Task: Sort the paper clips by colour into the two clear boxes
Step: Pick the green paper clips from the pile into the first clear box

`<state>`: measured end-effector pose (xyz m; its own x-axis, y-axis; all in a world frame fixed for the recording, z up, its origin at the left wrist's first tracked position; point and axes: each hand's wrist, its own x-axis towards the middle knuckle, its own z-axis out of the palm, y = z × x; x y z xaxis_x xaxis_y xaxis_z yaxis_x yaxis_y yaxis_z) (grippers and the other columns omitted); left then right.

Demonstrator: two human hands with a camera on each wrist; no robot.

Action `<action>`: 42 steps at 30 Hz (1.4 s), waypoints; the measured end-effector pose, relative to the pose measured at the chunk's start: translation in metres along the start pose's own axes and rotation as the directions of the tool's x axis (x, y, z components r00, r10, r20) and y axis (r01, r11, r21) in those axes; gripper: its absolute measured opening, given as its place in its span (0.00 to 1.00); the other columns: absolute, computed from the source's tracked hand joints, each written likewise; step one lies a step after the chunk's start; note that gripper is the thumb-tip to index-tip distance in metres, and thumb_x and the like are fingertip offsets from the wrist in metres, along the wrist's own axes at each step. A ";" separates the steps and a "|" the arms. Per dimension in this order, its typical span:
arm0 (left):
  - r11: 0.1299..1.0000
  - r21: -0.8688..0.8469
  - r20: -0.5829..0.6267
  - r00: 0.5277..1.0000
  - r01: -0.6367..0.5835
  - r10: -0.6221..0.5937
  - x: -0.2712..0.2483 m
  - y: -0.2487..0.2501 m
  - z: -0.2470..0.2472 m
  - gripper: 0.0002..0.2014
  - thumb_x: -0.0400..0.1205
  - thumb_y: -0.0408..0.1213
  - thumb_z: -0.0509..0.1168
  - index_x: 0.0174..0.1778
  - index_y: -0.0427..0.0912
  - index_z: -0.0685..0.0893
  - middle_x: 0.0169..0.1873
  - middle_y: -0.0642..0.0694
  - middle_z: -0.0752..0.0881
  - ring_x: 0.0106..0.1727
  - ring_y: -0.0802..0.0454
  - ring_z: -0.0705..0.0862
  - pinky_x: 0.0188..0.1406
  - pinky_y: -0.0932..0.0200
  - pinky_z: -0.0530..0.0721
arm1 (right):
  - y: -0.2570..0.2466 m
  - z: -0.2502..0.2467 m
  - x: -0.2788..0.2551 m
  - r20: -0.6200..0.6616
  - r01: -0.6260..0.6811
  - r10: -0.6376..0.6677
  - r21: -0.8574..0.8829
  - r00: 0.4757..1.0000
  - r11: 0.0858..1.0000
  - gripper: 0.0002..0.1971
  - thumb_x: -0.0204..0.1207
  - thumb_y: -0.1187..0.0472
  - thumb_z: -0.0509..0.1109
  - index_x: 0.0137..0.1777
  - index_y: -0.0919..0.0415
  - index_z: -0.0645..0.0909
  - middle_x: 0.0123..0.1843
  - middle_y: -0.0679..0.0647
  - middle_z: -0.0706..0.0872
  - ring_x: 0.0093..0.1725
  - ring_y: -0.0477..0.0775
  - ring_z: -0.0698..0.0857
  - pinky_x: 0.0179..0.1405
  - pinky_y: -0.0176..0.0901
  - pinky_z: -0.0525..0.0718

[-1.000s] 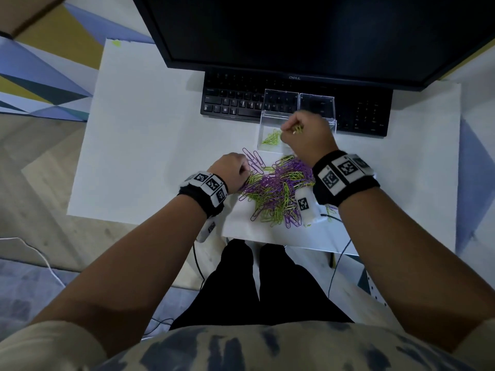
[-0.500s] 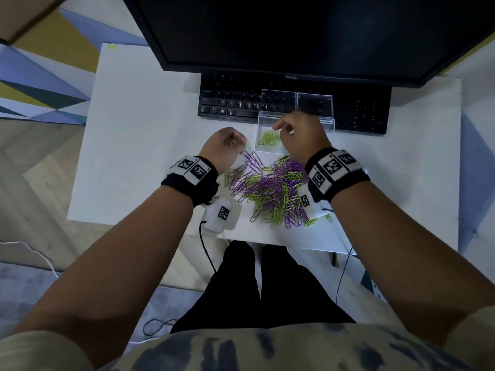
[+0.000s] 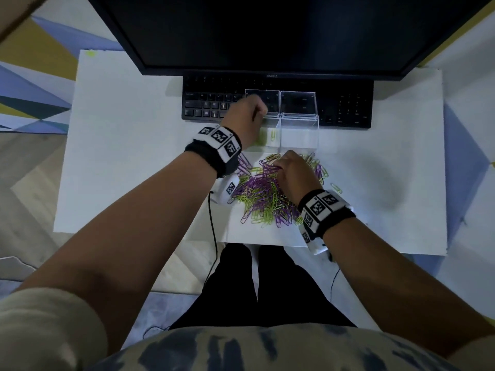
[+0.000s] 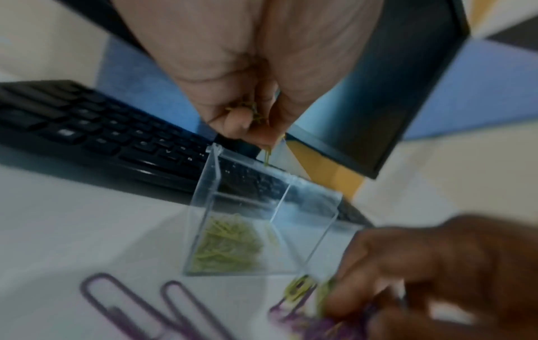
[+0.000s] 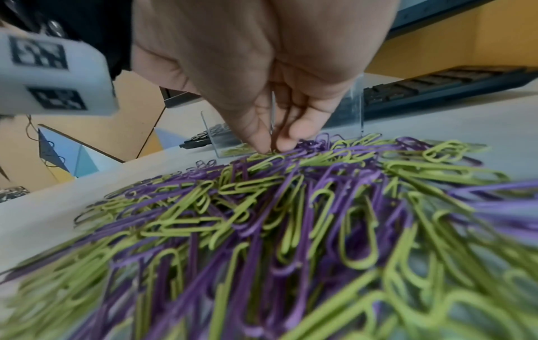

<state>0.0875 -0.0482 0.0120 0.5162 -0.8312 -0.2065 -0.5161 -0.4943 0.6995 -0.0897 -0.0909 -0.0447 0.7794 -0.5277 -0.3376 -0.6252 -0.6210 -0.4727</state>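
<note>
A heap of green and purple paper clips [image 3: 265,199] [image 5: 291,218] lies on the white table, in front of two clear boxes. The left box [image 3: 276,149] [image 4: 203,230] has green clips [image 4: 227,243] in it. Nothing shows in the right box [image 3: 298,135]. My left hand [image 3: 261,111] [image 4: 256,119] hovers over the left box with its fingers curled round a few green clips. My right hand [image 3: 278,167] [image 5: 275,145] is down on the far edge of the heap; thumb and finger pinch a clip there, and I cannot tell its colour.
A black keyboard [image 3: 209,105] and a dark monitor [image 3: 267,28] stand right behind the boxes, whose open lids lean back over the keys. Two purple clips [image 4: 131,306] lie left of the heap and one green clip [image 3: 336,187] to its right. A cable [image 3: 213,236] hangs off the table's front edge.
My left hand has risen from the left of the heap to above the left box. My right hand has come back from that box down onto the heap.
</note>
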 end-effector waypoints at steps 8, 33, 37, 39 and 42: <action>0.917 0.320 0.028 0.970 -0.237 0.241 -0.017 -0.013 0.010 0.12 0.78 0.29 0.61 0.56 0.41 0.83 0.54 0.44 0.86 0.59 0.42 0.80 0.65 0.48 0.76 | -0.003 -0.002 0.002 -0.105 0.058 -0.053 0.047 0.993 0.997 0.21 0.77 0.73 0.63 0.69 0.61 0.79 0.58 0.61 0.84 0.56 0.61 0.83 0.56 0.47 0.81; 0.981 0.186 -0.023 0.998 0.063 -0.060 -0.075 -0.051 0.047 0.08 0.83 0.36 0.59 0.51 0.35 0.78 0.46 0.43 0.82 0.47 0.49 0.80 0.43 0.63 0.77 | 0.001 -0.015 -0.017 -0.062 -0.156 0.231 0.565 0.971 0.810 0.11 0.80 0.67 0.57 0.51 0.59 0.81 0.42 0.52 0.85 0.38 0.55 0.82 0.36 0.43 0.81; 0.908 -0.328 -0.051 0.955 0.259 -0.291 -0.079 -0.049 0.043 0.02 0.82 0.29 0.59 0.46 0.38 0.76 0.32 0.51 0.85 0.33 0.54 0.86 0.33 0.70 0.81 | -0.008 -0.016 -0.004 -0.075 -0.087 0.114 0.300 0.991 0.950 0.09 0.79 0.66 0.60 0.49 0.64 0.83 0.47 0.55 0.84 0.41 0.50 0.80 0.39 0.39 0.79; 0.853 -0.442 -0.026 0.946 0.278 -0.322 -0.077 -0.048 0.046 0.06 0.82 0.29 0.54 0.47 0.36 0.76 0.31 0.47 0.84 0.31 0.51 0.86 0.36 0.59 0.84 | -0.008 -0.015 -0.002 -0.062 -0.066 0.083 0.232 0.995 0.971 0.09 0.76 0.67 0.63 0.52 0.64 0.83 0.46 0.53 0.79 0.43 0.48 0.76 0.44 0.38 0.74; 0.836 -0.445 0.023 0.937 0.321 -0.348 -0.072 -0.044 0.050 0.13 0.85 0.31 0.51 0.45 0.37 0.81 0.29 0.48 0.82 0.29 0.49 0.78 0.36 0.53 0.80 | -0.004 -0.015 -0.007 -0.071 -0.035 0.052 0.219 0.996 0.975 0.08 0.74 0.67 0.68 0.51 0.65 0.83 0.44 0.50 0.74 0.43 0.48 0.73 0.45 0.36 0.69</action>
<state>0.0387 0.0209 -0.0383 0.6478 -0.6130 -0.4524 0.0386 -0.5666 0.8231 -0.0930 -0.0934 -0.0287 0.7410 -0.5992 -0.3032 -0.6286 -0.4600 -0.6271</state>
